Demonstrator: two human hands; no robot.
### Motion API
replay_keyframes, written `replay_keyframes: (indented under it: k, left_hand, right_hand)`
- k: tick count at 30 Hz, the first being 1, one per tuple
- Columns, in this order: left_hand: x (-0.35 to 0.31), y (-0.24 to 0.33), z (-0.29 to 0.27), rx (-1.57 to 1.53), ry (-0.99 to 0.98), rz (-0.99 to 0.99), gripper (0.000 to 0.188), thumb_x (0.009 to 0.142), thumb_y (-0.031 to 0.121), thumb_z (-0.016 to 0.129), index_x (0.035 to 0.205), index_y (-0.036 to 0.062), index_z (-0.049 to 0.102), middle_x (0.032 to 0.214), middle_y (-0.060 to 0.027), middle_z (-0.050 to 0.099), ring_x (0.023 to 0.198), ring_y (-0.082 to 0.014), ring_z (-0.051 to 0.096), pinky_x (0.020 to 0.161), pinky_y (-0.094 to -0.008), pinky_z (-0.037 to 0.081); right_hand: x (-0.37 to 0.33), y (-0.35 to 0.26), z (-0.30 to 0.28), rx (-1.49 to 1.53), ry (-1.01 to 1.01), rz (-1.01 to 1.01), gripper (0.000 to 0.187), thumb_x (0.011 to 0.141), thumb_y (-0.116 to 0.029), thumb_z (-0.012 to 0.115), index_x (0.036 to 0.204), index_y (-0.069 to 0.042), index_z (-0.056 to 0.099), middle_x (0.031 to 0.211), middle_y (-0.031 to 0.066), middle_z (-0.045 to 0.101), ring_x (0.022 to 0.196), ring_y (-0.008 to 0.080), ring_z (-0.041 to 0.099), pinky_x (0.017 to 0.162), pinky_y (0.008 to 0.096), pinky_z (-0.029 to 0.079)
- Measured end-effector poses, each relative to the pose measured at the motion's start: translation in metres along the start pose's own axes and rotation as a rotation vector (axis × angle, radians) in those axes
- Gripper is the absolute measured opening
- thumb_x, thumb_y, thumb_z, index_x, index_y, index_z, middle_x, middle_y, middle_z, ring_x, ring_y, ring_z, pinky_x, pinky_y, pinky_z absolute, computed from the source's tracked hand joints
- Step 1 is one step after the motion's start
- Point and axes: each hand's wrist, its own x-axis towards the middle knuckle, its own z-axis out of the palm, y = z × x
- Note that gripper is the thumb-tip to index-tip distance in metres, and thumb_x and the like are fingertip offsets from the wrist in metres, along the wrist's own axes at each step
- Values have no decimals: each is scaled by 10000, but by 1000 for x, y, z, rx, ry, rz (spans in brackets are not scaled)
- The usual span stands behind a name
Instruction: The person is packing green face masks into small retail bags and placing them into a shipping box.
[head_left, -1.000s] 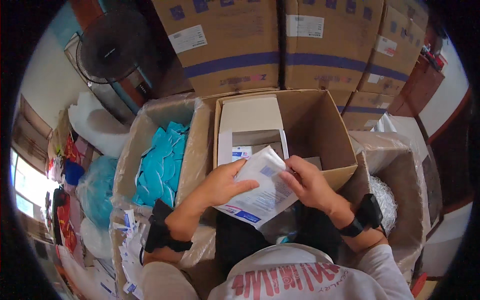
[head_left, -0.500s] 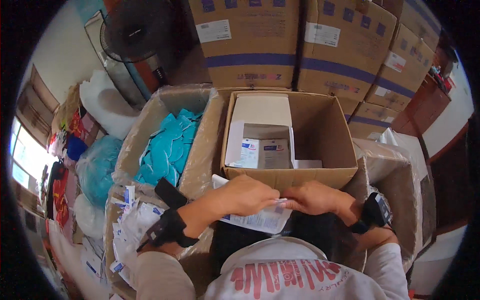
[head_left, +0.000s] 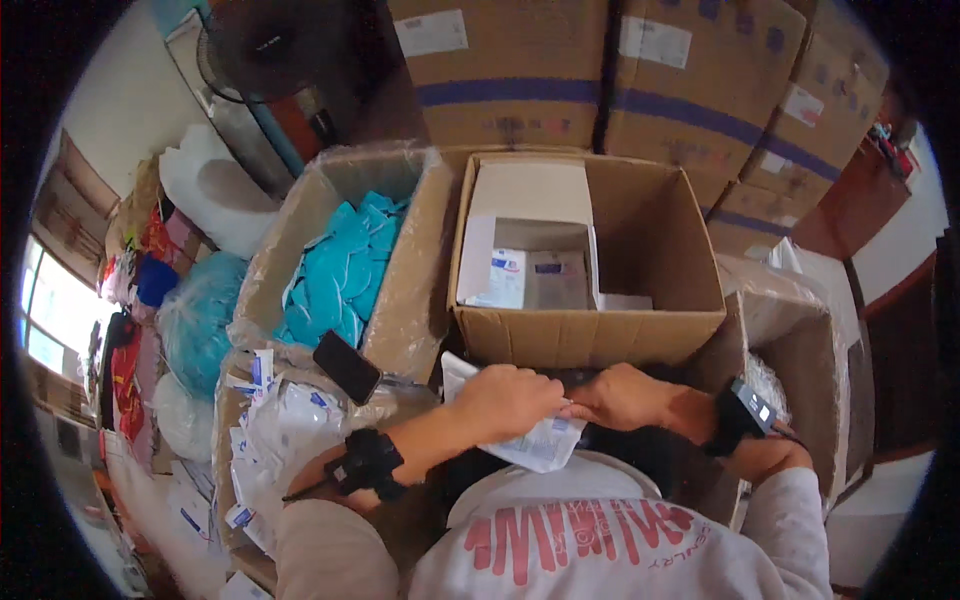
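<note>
A flat white pouch with pale blue print (head_left: 540, 447) hangs over my lap, tilted, in front of the middle carton. My left hand (head_left: 508, 400) lies across it, fingers curled around its upper edge. Close beside it, my right hand (head_left: 622, 397) pinches the same pouch at its top right corner, thumb against fingers. Both hands are closed, their fingertips almost touching. Part of the pouch is hidden under my left hand and wrist.
An open carton (head_left: 590, 335) ahead holds a white inner box (head_left: 535, 190) with printed pouches. Teal pads (head_left: 335, 270) fill a plastic-lined box at left. White packets (head_left: 290, 420) and a phone (head_left: 347, 367) are nearer. Another open box (head_left: 800, 350) stands right; stacked cartons (head_left: 510, 90) rise behind.
The view has tilted down and shifted a little, so the boxes sit higher. Both hands still grip the pouch; the left hand now covers its upper part with knuckles up.
</note>
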Motion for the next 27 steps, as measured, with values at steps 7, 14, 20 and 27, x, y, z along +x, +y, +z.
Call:
replay_keyframes:
  k: [7, 14, 20, 27]
  left_hand:
    - [-4, -38, 53, -782, 85, -297, 266, 901, 241, 386, 881, 15, 525, 793, -150, 582, 748, -285, 568, 669, -350, 430]
    - [-2, -101, 72, -588, 671, -437, 280, 908, 246, 393, 869, -2, 518, 778, -136, 563, 733, -223, 552, 676, -312, 425]
    - [-13, -118, 28, -548, 770, -599, 248, 903, 238, 390, 884, 28, 522, 791, -174, 589, 742, -327, 585, 635, -371, 442]
    - [6, -69, -4, -379, 746, -404, 202, 892, 212, 422, 882, 40, 528, 739, -178, 583, 719, -370, 577, 577, -403, 444]
  right_hand:
    - [16, -19, -12, -237, 87, -209, 210, 768, -246, 554, 657, -70, 529, 599, 84, 551, 561, 257, 564, 500, 363, 450]
    - [18, -45, -27, -180, 216, -326, 235, 795, -260, 529, 681, -54, 532, 595, 92, 551, 555, 275, 563, 516, 377, 462]
    - [-11, -44, -9, 0, 22, -97, 269, 832, -314, 500, 779, -58, 562, 644, 104, 566, 612, 298, 580, 537, 388, 470]
    - [11, -22, -55, 209, 511, 242, 279, 803, -338, 557, 862, -66, 582, 813, 162, 587, 724, 343, 568, 593, 423, 441]
